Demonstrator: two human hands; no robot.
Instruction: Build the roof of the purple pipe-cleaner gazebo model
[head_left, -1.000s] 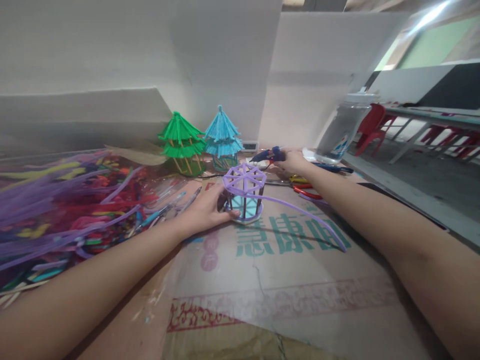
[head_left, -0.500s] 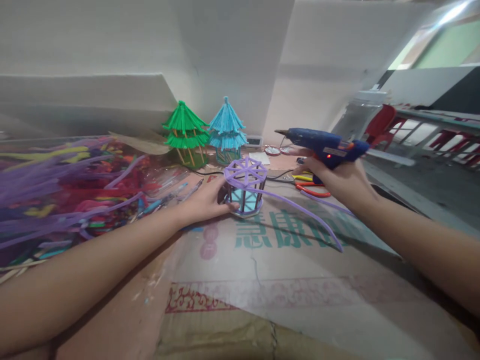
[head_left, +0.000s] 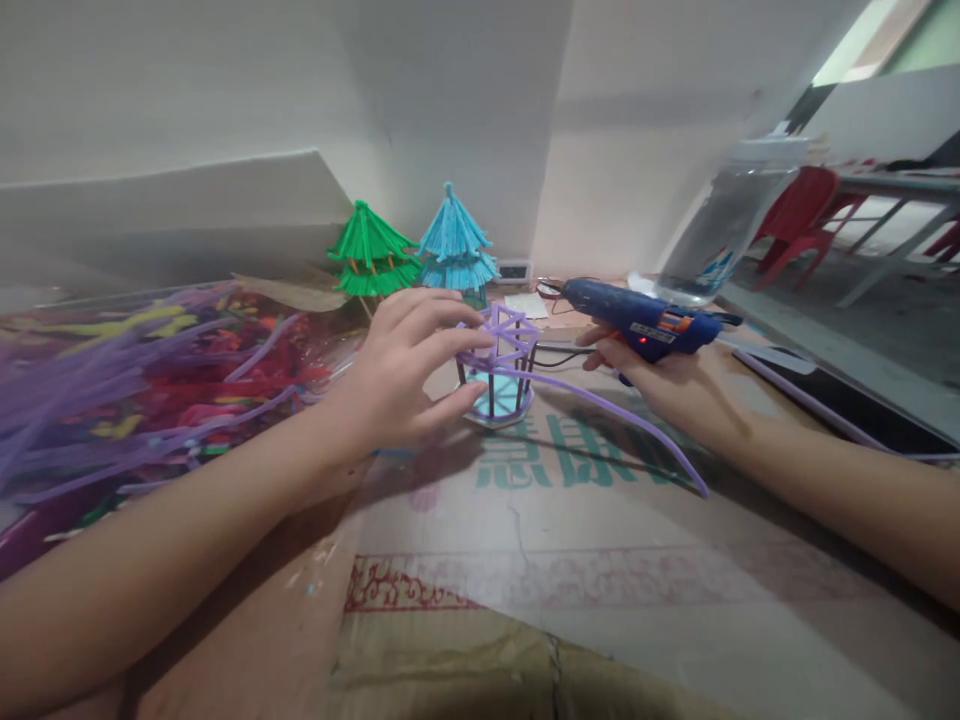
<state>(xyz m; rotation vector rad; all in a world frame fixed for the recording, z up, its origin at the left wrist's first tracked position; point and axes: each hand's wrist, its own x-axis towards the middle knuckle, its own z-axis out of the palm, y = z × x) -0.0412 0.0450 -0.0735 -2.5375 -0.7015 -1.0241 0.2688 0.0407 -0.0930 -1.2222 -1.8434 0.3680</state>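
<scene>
A small purple frame (head_left: pixel 515 343) with dark posts and a light blue base stands upright on the printed cardboard (head_left: pixel 600 560). From its top a long purple strip (head_left: pixel 615 408) runs out to the right. My left hand (head_left: pixel 409 370) is at the frame's left side, fingers apart, the fingertips over its top edge and the thumb near a post; whether they touch it is unclear. In my right hand (head_left: pixel 637 365) is a blue glue gun (head_left: pixel 649 315), its nozzle pointing left and a small red light lit, held to the right of the frame.
Green (head_left: pixel 373 240) and blue (head_left: pixel 452 235) two-tiered roofed models stand behind the frame. Purple, red and yellow strips (head_left: pixel 150 390) are heaped at the left. A clear container (head_left: pixel 724 225) and a dark phone-like object (head_left: pixel 847 400) lie to the right.
My left hand has risen from the frame's base, and its fingers have spread over the top edge. My right hand and the glue gun are slightly lower. The view has shifted a little.
</scene>
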